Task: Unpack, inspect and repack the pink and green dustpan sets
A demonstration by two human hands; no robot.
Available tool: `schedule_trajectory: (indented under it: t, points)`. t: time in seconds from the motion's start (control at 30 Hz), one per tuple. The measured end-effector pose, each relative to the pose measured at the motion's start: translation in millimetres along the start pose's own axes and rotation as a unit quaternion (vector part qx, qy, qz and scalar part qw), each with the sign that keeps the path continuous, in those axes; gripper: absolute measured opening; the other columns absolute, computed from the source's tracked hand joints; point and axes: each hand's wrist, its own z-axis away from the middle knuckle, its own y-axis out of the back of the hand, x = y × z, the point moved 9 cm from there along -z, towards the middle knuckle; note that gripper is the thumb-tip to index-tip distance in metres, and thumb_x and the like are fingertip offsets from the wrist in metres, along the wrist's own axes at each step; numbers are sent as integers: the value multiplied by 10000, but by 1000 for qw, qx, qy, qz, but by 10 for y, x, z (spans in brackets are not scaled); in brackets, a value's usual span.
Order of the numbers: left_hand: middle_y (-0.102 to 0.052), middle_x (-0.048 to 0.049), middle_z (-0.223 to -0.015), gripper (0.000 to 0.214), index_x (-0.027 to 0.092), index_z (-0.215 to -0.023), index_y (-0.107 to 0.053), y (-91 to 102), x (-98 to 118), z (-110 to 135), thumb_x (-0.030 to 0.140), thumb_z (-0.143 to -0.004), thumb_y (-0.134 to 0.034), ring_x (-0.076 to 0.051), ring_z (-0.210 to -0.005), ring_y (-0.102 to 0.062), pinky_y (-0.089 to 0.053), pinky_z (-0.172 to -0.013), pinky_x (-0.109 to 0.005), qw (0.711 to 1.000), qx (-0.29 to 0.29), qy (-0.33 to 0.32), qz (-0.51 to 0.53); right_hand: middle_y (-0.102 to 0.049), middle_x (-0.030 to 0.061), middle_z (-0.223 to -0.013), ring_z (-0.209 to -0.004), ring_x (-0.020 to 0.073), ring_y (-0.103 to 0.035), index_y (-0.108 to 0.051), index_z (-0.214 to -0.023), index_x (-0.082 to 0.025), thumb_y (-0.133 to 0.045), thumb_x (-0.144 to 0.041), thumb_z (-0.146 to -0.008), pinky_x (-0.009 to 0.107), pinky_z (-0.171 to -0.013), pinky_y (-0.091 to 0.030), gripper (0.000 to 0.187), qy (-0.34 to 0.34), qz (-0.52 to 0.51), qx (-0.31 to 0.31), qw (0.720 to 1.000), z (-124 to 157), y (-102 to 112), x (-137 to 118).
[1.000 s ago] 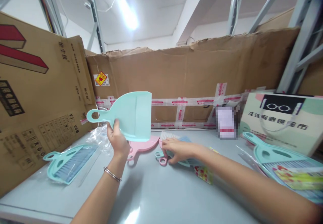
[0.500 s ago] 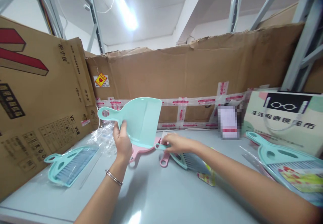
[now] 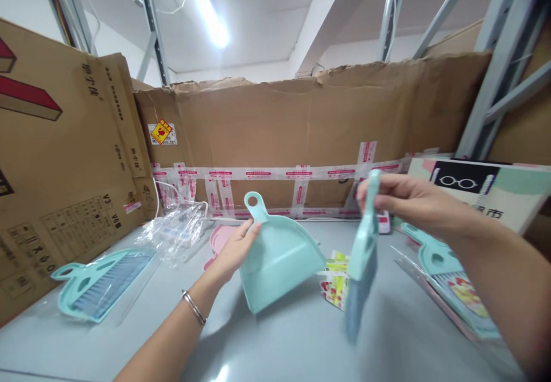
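My left hand point(image 3: 236, 247) is closed on a mint-green dustpan point(image 3: 282, 256) near its handle; the pan's wide edge tilts down toward the grey table. In my right hand point(image 3: 400, 198) is a mint-green hand brush point(image 3: 365, 244), gripped by its handle and hanging bristles-down, blurred by motion. Behind my left hand lies a pink dustpan point(image 3: 220, 238), mostly covered from sight. A colourful printed card point(image 3: 336, 284) rests on the table between the green dustpan and the brush.
A wrapped green brush-and-dustpan set point(image 3: 105, 284) lies at left beside crumpled clear plastic point(image 3: 174, 227). Another set point(image 3: 443, 261) is at right, before a printed glasses bag point(image 3: 482, 184). Large cardboard boxes point(image 3: 267, 124) wall the back and left of the table point(image 3: 275, 347).
The dustpan has come lower and turned, handle now upward. My right hand has lifted the brush off the table and carried it right, away from the printed card.
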Motion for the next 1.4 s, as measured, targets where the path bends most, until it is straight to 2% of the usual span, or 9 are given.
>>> schedule_trajectory:
  t: [0.1,0.23,0.43,0.57,0.77,1.03,1.17,1.33,1.4]
  points:
    - [-680,-48,-924,347,224,-976,-670,-359,-187,121,475,-775,-539,-187,-830,-610,-466,-802,-313,986,-144,69,-47,-562,-30,-527,-482,113,-472,-599,-721,-204,-733,-351,-566,262,-466,-354,253,-76,-28,-34,996,-74,-540,131]
    - [-641,-66,-1086,392,241,-1075,-636,-489,-111,204,482,-821,-460,-207,-997,-572,-389,-946,-357,980,-189,22,-53,-545,-33,-530,-500,118,-463,-571,-673,-198,-703,-374,-589,255,-480,-343,235,-83,2,-23,996,-237,-1007,349]
    - [-653,-59,-1022,363,250,-1095,-626,-491,-105,201,434,-809,-501,-204,-964,-573,-422,-901,-346,975,-197,-26,-104,-484,-19,-700,-616,129,-458,-582,-703,-211,-686,-355,-624,280,-606,-401,194,50,170,102,979,-246,-1026,389]
    - [-653,-47,-916,348,238,-1085,-628,-494,-169,187,404,-800,-515,-186,-884,-578,-454,-809,-293,973,-186,-21,-137,-544,-14,-765,-614,130,-507,-513,-824,-218,-695,-368,-611,295,-613,-449,318,28,91,150,984,-161,-986,541]
    - [-644,-51,-980,330,228,-1088,-621,-521,-179,185,373,-832,-471,-191,-907,-572,-428,-810,-291,969,-194,-27,-154,-674,24,-707,-697,187,-634,-643,-851,-171,-696,-430,-615,334,-652,-510,354,-118,-131,-39,983,-94,-1284,876]
    - [-656,-29,-786,317,195,-907,-694,-494,-231,150,405,-814,-476,-216,-857,-578,-420,-789,-297,967,-168,-34,-188,-674,12,-620,-565,147,-601,-720,-803,-156,-733,-424,-561,282,-578,-491,361,-171,-138,8,975,-45,-1293,957]
    - [-642,-22,-742,334,168,-872,-695,-475,-237,124,415,-801,-483,-200,-797,-567,-418,-753,-282,968,-163,-24,-188,-692,29,-707,-646,169,-618,-708,-867,-153,-689,-480,-596,318,-655,-495,425,-159,-129,-19,979,-105,-1308,940]
    - [-630,-24,-827,373,148,-914,-659,-281,-287,2,452,-787,-483,-176,-795,-536,-398,-736,-269,971,-135,1,-199,-667,98,-996,-921,204,-603,-639,-1002,-154,-584,-527,-677,316,-821,-455,497,-137,53,4,989,-205,-623,1157]
    - [-616,-17,-818,381,146,-893,-647,-205,-316,-41,472,-782,-483,-162,-778,-523,-390,-724,-256,972,-130,11,-198,-649,93,-1018,-933,204,-590,-636,-913,-166,-570,-495,-677,284,-804,-446,410,-186,248,-29,950,-134,-320,1416]
